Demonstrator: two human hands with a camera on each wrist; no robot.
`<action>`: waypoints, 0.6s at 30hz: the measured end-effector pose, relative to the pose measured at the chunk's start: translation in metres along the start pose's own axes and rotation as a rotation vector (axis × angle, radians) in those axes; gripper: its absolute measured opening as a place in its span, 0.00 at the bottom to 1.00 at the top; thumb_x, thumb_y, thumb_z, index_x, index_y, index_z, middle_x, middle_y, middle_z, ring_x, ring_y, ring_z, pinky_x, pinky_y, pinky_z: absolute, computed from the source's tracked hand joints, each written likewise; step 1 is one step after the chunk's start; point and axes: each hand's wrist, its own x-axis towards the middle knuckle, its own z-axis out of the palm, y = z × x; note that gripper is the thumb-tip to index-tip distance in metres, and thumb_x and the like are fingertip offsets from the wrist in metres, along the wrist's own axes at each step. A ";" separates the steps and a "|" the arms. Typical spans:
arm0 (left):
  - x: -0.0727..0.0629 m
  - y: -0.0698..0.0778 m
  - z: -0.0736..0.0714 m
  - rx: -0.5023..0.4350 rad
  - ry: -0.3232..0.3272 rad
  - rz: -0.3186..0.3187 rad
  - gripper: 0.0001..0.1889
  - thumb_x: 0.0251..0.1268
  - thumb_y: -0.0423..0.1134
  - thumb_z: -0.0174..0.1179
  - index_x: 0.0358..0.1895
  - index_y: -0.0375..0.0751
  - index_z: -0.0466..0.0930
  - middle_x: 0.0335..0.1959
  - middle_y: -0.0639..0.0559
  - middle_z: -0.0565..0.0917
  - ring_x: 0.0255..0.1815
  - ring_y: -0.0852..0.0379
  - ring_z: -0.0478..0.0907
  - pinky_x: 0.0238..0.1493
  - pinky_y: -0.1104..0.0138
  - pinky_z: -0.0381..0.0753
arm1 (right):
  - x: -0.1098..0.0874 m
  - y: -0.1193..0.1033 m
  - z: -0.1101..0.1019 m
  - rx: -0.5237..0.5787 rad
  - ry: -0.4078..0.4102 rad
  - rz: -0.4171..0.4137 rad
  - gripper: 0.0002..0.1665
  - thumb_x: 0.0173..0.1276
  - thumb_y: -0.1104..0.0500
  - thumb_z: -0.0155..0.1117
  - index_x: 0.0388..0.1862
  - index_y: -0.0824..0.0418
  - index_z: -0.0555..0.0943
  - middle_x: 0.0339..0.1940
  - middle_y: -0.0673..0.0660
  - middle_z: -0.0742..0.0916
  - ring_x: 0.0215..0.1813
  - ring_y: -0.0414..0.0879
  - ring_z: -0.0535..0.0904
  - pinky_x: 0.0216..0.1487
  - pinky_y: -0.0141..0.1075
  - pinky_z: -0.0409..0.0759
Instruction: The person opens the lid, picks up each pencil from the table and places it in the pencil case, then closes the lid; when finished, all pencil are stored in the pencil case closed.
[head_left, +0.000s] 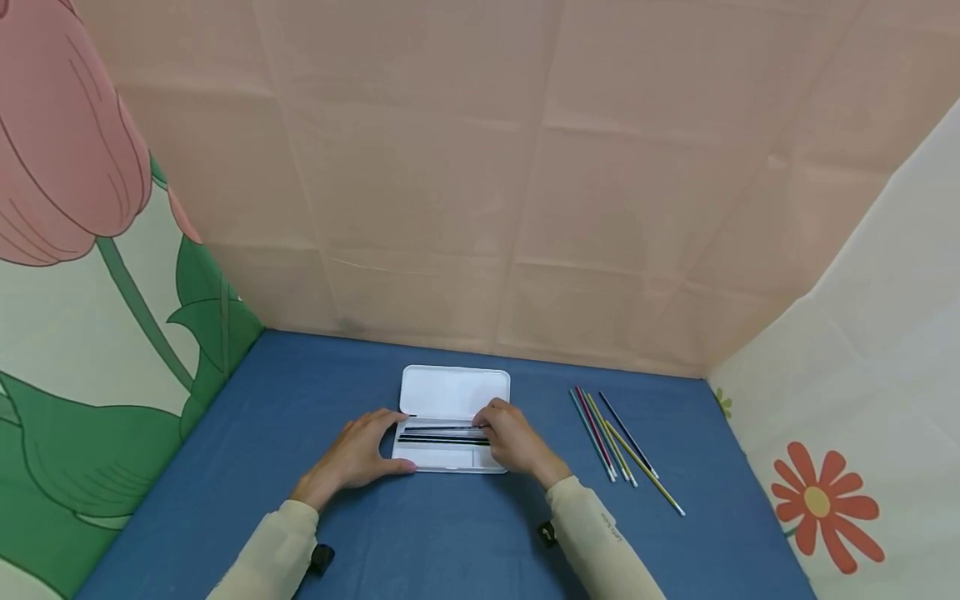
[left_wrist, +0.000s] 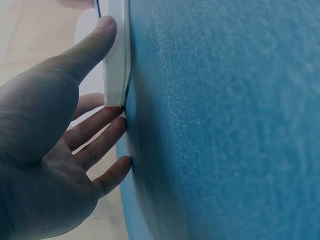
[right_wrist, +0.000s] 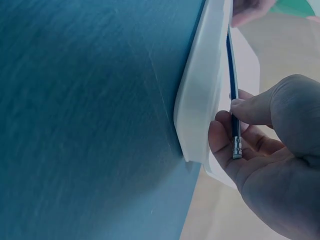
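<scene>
A white pencil case point(head_left: 442, 467) lies with its lid point(head_left: 454, 392) raised on the far side. My left hand point(head_left: 367, 447) holds its left end, thumb along the near edge and forefinger at the far corner. In the left wrist view the thumb of the left hand point(left_wrist: 60, 100) presses the case's side wall point(left_wrist: 116, 60). My right hand point(head_left: 513, 437) pinches a dark blue pencil point(right_wrist: 232, 65) near its silver-banded end, between thumb and fingers. This pencil lies lengthwise over the case's right end. Dark pencils point(head_left: 442, 439) rest inside, nearer to me.
Several coloured pencils point(head_left: 604, 437) lie loosely spread on the blue cloth point(head_left: 420, 542) right of the case. A beige hanging sheet point(head_left: 450, 208) stands behind the table, with printed flower sheets at the left point(head_left: 45, 333) and right point(head_left: 862, 375).
</scene>
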 end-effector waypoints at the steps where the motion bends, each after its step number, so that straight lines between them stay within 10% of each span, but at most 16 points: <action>1: 0.000 0.000 0.000 -0.001 -0.001 0.001 0.46 0.59 0.59 0.86 0.77 0.40 0.81 0.78 0.35 0.81 0.79 0.30 0.78 0.79 0.28 0.72 | 0.001 0.000 0.001 -0.003 -0.002 -0.005 0.11 0.82 0.71 0.65 0.53 0.65 0.92 0.47 0.57 0.90 0.51 0.50 0.88 0.59 0.48 0.91; 18: 0.000 0.000 0.002 -0.005 0.003 -0.009 0.46 0.60 0.58 0.86 0.77 0.40 0.81 0.78 0.35 0.82 0.79 0.30 0.78 0.80 0.29 0.72 | 0.004 0.001 0.013 0.020 0.021 0.001 0.10 0.77 0.72 0.69 0.48 0.64 0.94 0.46 0.57 0.96 0.49 0.48 0.92 0.55 0.46 0.94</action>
